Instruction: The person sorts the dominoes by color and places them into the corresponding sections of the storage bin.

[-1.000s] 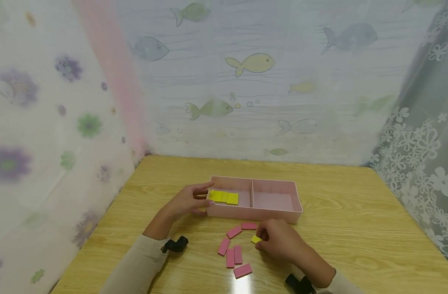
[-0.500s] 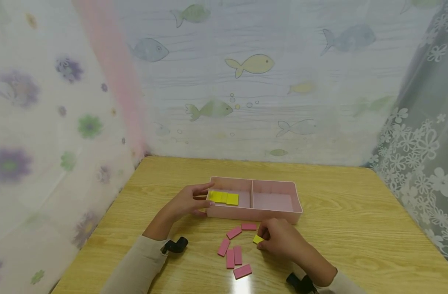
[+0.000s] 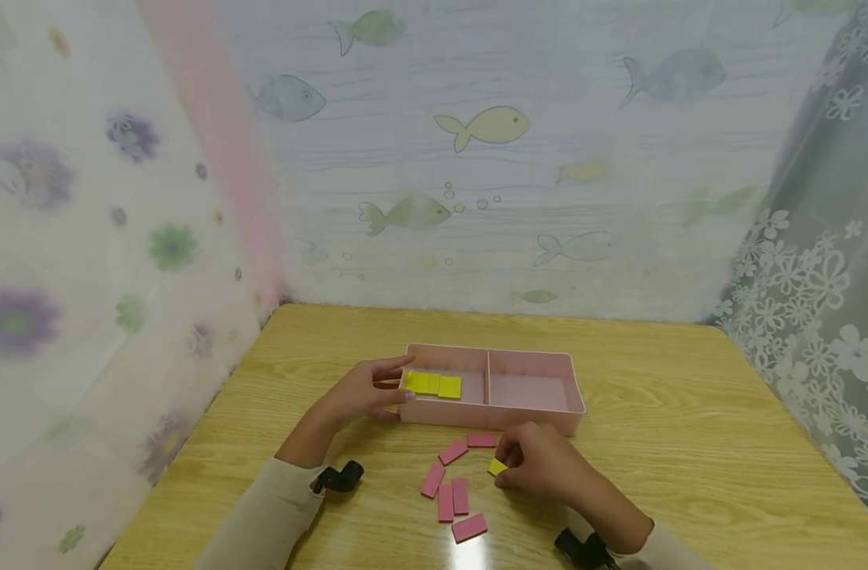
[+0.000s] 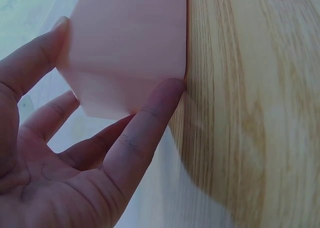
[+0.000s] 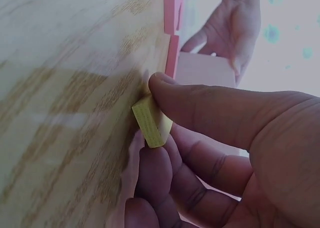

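A pink two-compartment box (image 3: 527, 417) stands on the table. My left hand (image 3: 354, 389) holds its left end, with the thumb at the near corner and the other fingers spread along the end and far side; in the left wrist view the fingertips touch the pink wall (image 4: 130, 33). Several yellow tiles (image 3: 434, 385) lie in the left compartment, while the right one is bare. In front of the box, my right hand (image 3: 544, 469) pinches a small yellow tile (image 5: 152, 123) between thumb and fingers, low over the tabletop.
Several pink rectangular tiles (image 3: 460, 495) lie in a loose curve on the wooden table (image 3: 655, 443), left of my right hand. Fish-patterned cloth (image 3: 477, 237) hangs behind the table, with a flowered curtain (image 3: 833, 317) on the right.
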`<state>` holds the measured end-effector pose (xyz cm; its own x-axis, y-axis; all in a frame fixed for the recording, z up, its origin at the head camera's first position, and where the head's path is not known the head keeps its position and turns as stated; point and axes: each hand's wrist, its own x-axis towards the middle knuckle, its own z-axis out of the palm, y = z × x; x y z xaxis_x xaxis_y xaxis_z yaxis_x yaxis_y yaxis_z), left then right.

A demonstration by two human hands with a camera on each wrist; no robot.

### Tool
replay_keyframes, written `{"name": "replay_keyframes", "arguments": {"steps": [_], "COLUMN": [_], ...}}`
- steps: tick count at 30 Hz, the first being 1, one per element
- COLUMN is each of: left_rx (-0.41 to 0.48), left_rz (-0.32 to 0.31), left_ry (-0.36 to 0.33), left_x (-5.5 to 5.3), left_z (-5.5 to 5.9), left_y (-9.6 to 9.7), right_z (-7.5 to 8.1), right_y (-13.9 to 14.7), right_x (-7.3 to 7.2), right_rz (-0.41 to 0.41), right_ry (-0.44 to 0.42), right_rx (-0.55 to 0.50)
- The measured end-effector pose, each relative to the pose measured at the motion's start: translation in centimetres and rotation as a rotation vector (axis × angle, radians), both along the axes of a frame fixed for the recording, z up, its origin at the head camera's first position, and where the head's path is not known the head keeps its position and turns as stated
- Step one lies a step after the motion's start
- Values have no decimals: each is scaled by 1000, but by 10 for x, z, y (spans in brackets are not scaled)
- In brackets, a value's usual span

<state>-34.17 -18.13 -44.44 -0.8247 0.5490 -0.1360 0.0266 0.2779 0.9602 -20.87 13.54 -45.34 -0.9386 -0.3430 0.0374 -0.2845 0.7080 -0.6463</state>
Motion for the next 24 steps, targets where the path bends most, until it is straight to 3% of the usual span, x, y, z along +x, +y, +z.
{"name": "replay_keyframes", "arguments": {"steps": [10, 20, 24], "left_rx": [0, -2, 0], "left_rz": [3, -15, -27], "left_ry": [-2, 18, 19], "left_x": [0, -1, -1], "left_z": [-2, -2, -3], "left_y": [-1, -2, -2], "right_z": [0, 28, 37], "right_y": [2, 2, -2], "right_x": [-4, -12, -18], "right_rz": [32, 13, 17], "right_ry": [-41, -64, -38], "right_rx": [-68, -95, -90]}}
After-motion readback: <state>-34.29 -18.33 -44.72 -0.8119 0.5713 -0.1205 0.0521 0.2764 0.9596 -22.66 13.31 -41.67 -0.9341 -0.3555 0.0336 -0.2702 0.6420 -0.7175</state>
